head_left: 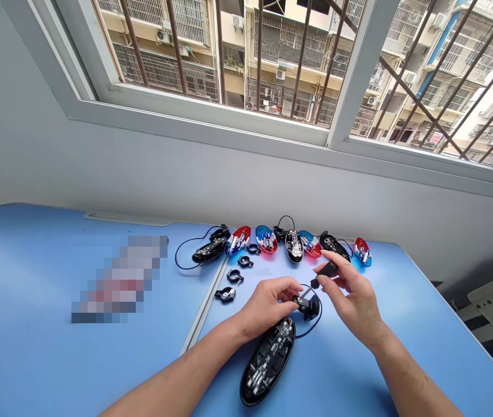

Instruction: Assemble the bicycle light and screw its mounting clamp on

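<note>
My left hand (267, 302) is closed in a pinch on a small black mount (308, 305) that a thin black wire joins to a black oval light base (267, 362) lying on the blue table (55, 324) just below it. My right hand (353, 292) grips a black-handled screwdriver (322, 272), whose metal tip points down-left into the small black mount. Both hands meet over the table's middle, in front of a row of parts.
Along the far edge lie red and blue light covers (238, 240) and more black oval bases (295, 244) with wires. Several black clamp rings (234, 276) sit left of my hands. A blurred patch covers the table's left. A wall and barred window stand behind.
</note>
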### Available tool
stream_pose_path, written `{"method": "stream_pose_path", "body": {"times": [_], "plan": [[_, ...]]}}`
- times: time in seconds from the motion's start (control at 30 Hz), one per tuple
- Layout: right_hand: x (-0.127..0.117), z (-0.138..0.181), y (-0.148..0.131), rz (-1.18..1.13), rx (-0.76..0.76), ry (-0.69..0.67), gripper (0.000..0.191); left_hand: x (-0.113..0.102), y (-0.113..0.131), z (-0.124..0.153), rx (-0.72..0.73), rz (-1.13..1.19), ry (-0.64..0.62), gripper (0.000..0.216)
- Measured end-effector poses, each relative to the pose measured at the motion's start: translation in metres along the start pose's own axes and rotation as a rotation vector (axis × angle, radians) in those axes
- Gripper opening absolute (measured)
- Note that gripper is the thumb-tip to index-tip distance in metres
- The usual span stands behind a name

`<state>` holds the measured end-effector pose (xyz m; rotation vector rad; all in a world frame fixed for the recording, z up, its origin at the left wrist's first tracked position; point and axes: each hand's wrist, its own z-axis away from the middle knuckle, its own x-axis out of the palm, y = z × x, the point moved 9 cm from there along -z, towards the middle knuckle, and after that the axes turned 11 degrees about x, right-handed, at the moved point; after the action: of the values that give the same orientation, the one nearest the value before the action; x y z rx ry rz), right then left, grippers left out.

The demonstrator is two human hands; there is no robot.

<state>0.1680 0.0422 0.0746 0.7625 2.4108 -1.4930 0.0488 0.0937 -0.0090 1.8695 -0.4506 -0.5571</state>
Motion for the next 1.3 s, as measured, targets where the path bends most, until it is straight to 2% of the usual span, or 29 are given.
{"method": "stream_pose_path", "body": {"times": [0.33,0.5,0.7,0.77,0.97,1.07,1.3], "plan": [[0.006,-0.002,-0.018,0.063,-0.155,0.055,0.026,-0.001,-0.002,-0.001,-0.007,0.054,0.012,0.02],[0.003,-0.006,-0.006,-0.025,-0.097,0.034,0.032,0.0,-0.004,-0.001,-0.042,0.105,0.014,0.021],[0.008,-0.007,-0.002,-0.152,-0.024,-0.07,0.017,0.002,-0.008,-0.001,-0.081,0.156,0.011,0.019],[0.008,-0.006,-0.004,-0.135,-0.048,-0.055,0.018,0.002,-0.007,-0.001,-0.087,0.165,0.013,0.02],[-0.001,-0.003,-0.013,-0.002,-0.163,0.118,0.02,0.003,-0.006,0.0,-0.095,0.187,0.015,0.02],[-0.002,-0.004,-0.011,-0.001,-0.14,0.115,0.02,0.003,-0.006,0.0,-0.105,0.198,0.013,0.02],[0.005,-0.002,-0.007,-0.009,-0.134,0.06,0.032,0.004,-0.007,0.0,-0.118,0.223,0.013,0.02]]}}
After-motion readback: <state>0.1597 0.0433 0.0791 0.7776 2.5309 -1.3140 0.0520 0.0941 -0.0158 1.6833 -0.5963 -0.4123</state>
